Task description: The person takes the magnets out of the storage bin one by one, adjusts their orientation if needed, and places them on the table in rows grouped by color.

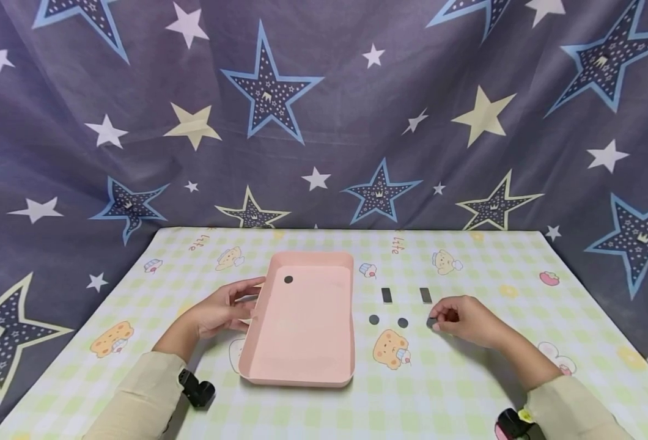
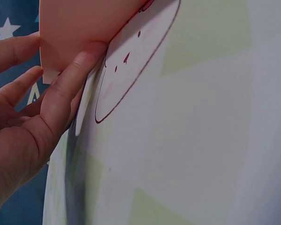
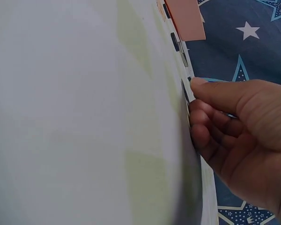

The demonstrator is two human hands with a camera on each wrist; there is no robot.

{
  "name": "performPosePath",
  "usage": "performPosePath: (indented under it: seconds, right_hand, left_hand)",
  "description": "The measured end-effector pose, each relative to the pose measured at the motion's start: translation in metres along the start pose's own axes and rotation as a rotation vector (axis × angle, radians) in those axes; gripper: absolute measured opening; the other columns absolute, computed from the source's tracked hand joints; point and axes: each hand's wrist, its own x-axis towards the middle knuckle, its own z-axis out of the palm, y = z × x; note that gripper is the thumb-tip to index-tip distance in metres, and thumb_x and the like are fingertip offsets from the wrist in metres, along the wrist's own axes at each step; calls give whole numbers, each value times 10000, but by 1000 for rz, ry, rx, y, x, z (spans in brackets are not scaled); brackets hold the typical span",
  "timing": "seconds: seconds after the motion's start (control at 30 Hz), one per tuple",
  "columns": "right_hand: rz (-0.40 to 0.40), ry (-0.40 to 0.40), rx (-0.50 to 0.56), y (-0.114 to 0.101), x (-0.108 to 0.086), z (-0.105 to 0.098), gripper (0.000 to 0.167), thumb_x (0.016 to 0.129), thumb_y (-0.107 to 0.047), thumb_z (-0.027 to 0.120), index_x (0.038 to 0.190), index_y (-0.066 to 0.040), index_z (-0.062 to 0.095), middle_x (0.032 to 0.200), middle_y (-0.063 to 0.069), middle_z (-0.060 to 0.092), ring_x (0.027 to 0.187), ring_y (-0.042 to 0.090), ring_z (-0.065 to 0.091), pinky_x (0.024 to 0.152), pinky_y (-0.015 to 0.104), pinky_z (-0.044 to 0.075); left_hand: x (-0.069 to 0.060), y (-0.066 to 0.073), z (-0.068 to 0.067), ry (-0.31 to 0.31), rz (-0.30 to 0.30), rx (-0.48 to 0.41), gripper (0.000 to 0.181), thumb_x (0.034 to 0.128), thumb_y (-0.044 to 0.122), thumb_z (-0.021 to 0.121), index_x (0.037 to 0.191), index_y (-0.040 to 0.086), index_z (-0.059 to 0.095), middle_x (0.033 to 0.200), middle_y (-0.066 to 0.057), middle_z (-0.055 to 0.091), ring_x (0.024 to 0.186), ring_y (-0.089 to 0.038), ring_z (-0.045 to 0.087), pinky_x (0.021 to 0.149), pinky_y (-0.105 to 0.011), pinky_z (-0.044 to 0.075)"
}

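Note:
A pink rectangular tray (image 1: pixel 302 330) lies on the table, with one dark round disc (image 1: pixel 288 279) inside near its far left corner. Against the tray's left wall rests my left hand (image 1: pixel 222 310), its fingers loosely extended; in the left wrist view the thumb (image 2: pixel 77 70) touches the pink wall. To the right of the tray, my right hand (image 1: pixel 467 319) pinches another dark disc (image 1: pixel 431 322) at the tabletop, mostly covered by the fingertips. Two more discs, one nearer the tray (image 1: pixel 374 319) and one nearer that hand (image 1: pixel 403 322), lie between them.
Behind the discs lie two dark flat rectangles, a left one (image 1: pixel 387 296) and a right one (image 1: pixel 425 296). A green-and-white checked cloth (image 1: pixel 153 299) with cartoon prints covers the table. A star-patterned curtain (image 1: pixel 324 159) hangs along the table's far edge.

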Motion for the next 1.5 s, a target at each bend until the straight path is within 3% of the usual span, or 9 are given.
performPosePath:
  seconds: [0.43,0.6,0.87,1.1,1.37,1.5]
  right_hand:
    - [11,-14,-33,4,0,1,104,847,-31,723,943,-52,688,747,-26,569,638,85,487,567,231,442]
    - [19,11,-9,0,-1,0,121,854,-40,723,968,-44,682,760,-13,582,627,97,495,540,230,442]
    - [20,77,46,-8,-1,0,149,855,-41,728,998,-18,695,790,-3,611,681,121,539,552,224,454]
    - [5,124,84,-19,1,0,165,868,-88,733,1009,-14,691,797,7,615,687,131,558,556,238,458]
    - [-44,142,131,-33,7,0,210,857,-123,754,1020,-6,693,845,-2,656,772,129,606,666,282,530]
    - [-89,125,142,-41,8,-4,190,856,-107,752,1022,-37,690,904,52,678,799,125,626,698,287,548]
  left_hand:
    - [0,1,0,1,-12,-9,805,899,-55,588,1560,35,139,1506,-283,227,1261,-325,498,846,-510,542]
    - [0,2,1,1,-15,-16,819,887,-68,591,1560,32,134,1523,-280,212,1285,-336,467,847,-516,540]
    - [0,2,0,2,-20,-12,819,884,-66,590,1560,31,137,1535,-292,189,1190,-309,549,850,-524,537]
    - [0,2,0,7,-19,-12,814,885,-70,594,1559,36,151,1525,-273,218,1283,-309,469,858,-524,533]
    - [0,2,0,4,-19,-13,814,886,-55,601,1557,27,147,1531,-293,198,1193,-328,545,847,-528,537]
    - [0,2,0,9,-21,-14,822,876,-66,601,1557,27,151,1531,-287,204,1235,-333,512,848,-530,536]
